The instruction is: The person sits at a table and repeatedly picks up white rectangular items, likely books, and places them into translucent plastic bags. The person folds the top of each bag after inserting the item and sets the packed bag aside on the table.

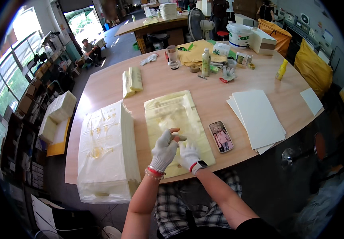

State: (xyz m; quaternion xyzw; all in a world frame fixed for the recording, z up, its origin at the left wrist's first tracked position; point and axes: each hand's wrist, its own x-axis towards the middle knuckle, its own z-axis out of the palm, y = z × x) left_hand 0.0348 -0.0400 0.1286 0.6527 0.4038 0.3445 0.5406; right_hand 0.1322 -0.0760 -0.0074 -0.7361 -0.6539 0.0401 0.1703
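A pale yellow flat bag (176,105), or a thin pile of such bags, lies in front of me with a shiny, see-through-looking middle. Over its lower half is my left hand (165,148), in a white glove with bare fingertips, its fingers pointing right and apart with nothing visible between them. Close beside it, my right hand (189,155), also white-gloved and wearing a dark watch, rests low over the bag with fingers stretched forward. The two hands nearly meet at the fingertips; whether they touch is unclear.
A tall plastic-wrapped stack (104,151) stands at the left, folded yellow bundles (132,81) beyond it. To the right lie a phone (221,137) and white boards (257,119). Bottles (205,63), gloves (228,74), a bucket (239,35) and a fan (196,24) are farther back.
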